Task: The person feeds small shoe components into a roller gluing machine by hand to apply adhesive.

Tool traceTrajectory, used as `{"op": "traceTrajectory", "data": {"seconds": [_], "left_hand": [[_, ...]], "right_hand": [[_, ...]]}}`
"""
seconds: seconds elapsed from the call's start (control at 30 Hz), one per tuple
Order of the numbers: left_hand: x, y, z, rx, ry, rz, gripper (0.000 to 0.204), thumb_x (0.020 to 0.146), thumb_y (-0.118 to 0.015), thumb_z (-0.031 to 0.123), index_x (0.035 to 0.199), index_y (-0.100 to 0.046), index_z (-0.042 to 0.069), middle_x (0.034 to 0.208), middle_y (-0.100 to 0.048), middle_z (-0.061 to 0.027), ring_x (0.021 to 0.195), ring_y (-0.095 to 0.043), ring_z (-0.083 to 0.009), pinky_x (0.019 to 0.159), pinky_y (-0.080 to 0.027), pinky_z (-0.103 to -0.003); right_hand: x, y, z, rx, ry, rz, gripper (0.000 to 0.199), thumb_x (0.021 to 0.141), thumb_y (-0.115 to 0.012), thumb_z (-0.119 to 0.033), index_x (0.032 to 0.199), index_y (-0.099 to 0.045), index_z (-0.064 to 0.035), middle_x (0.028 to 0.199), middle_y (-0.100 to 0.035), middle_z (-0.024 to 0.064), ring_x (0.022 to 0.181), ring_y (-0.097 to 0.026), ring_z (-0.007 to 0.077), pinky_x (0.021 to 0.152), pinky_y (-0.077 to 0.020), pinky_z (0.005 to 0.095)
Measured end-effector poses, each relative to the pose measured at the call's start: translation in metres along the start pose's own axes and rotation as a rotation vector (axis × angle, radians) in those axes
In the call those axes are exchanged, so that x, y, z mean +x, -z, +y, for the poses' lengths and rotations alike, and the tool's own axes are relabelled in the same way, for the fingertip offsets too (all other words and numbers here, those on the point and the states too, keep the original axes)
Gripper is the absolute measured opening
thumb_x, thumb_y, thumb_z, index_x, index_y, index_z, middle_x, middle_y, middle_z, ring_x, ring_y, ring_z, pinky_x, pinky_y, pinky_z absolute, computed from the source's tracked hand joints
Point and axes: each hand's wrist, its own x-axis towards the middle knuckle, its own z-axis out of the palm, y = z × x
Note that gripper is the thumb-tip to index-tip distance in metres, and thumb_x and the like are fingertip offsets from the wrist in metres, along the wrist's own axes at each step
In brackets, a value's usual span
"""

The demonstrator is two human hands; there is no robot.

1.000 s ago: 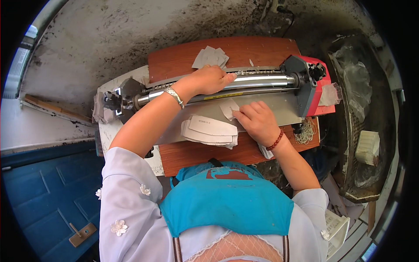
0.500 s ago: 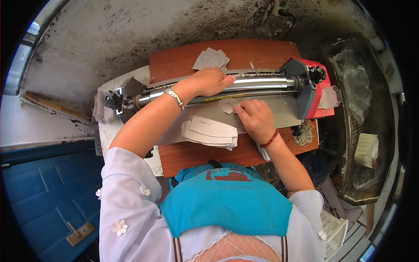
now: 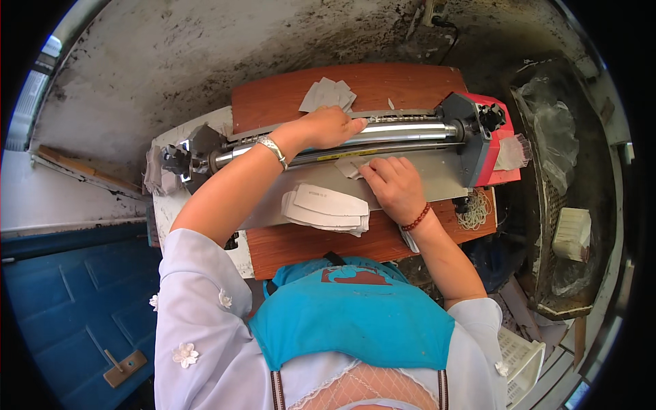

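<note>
A roller machine (image 3: 403,132) with a shiny steel cylinder lies across the table. My left hand (image 3: 326,128) reaches over the cylinder to its far side; the thumb shows, while the other fingers are hidden from view. On the metal feed plate (image 3: 424,171), my right hand (image 3: 396,184) has its fingers closed on a small white cut piece (image 3: 350,166), whose far edge is at the roller gap. To the left of that hand rests a stack of curved white cut pieces (image 3: 324,208). Beyond the machine lies a fanned pile of similar pieces (image 3: 328,94).
The machine's red end housing (image 3: 503,140) stands at the right, its dark left end housing (image 3: 203,154) at the left. Rubber bands (image 3: 476,210) lie in a heap at the table's right. Farther right is a bin (image 3: 547,273) with clear plastic. A stained wall (image 3: 205,61) rises behind.
The white piece under my right hand has shifted slightly left, and that hand has moved a little left with it. My left hand stays over the roller.
</note>
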Motion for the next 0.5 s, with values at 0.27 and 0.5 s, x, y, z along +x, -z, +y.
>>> {"op": "traceTrajectory", "data": {"seconds": [0.27, 0.5], "left_hand": [[0.004, -0.006, -0.010, -0.043, -0.020, 0.054, 0.070, 0.097, -0.031, 0.055, 0.099, -0.068, -0.004, 0.107, -0.064, -0.0267, 0.105, -0.057, -0.0438, 0.094, -0.043, -0.048], [-0.001, 0.000, -0.002, -0.015, 0.030, -0.067, 0.065, 0.097, -0.033, 0.058, 0.117, -0.064, 0.006, 0.123, -0.056, -0.0241, 0.117, -0.051, -0.0406, 0.100, -0.039, -0.047]], "right_hand": [[-0.009, 0.016, 0.002, 0.074, -0.020, -0.101, 0.032, 0.070, -0.062, -0.002, 0.102, -0.063, -0.0060, 0.093, -0.058, 0.0062, 0.083, -0.056, 0.0232, 0.074, -0.0435, 0.0358], [0.000, 0.044, -0.008, 0.085, -0.094, -0.184, 0.035, 0.067, -0.072, -0.018, 0.100, -0.064, -0.0081, 0.090, -0.057, 0.0047, 0.083, -0.054, 0.0223, 0.076, -0.0395, 0.0356]]}}
